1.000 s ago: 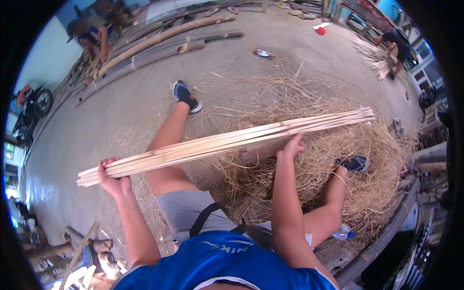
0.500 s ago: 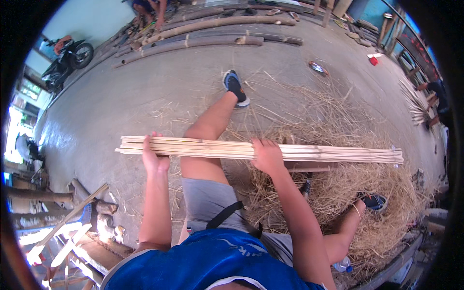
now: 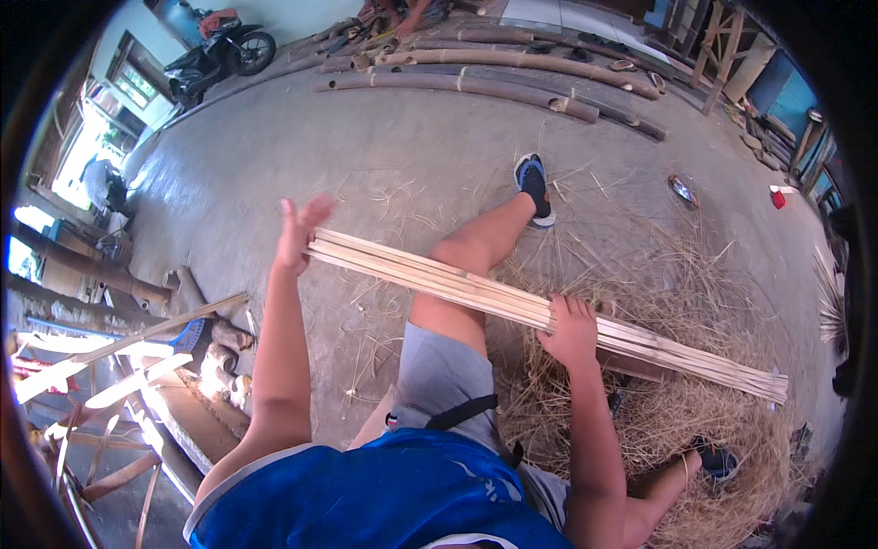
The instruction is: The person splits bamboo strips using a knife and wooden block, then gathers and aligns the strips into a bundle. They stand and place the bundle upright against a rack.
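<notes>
A long bundle of pale bamboo strips (image 3: 439, 280) lies across above my bent leg, slanting down to the right. My right hand (image 3: 572, 331) is closed round it, right of its middle. At the bundle's left end is my left hand (image 3: 302, 236), its fingers stretched upward and apart, slightly blurred. The palm is against or right beside the strip ends; I cannot tell which. At that end the strips sit nearly level with one another, while the right end looks a little uneven.
Thin bamboo shavings (image 3: 658, 457) are heaped round my right leg. Bamboo poles (image 3: 494, 84) lie along the far floor, near another person's hand (image 3: 409, 26). A motorbike (image 3: 219, 57) stands far left. Wooden pieces (image 3: 174, 384) crowd the near left; a shiny packet (image 3: 681, 190) lies right.
My left hand has opened and shifted from round the bundle to its left end. The bundle has tilted, its right end lower. The whole view has swung left.
</notes>
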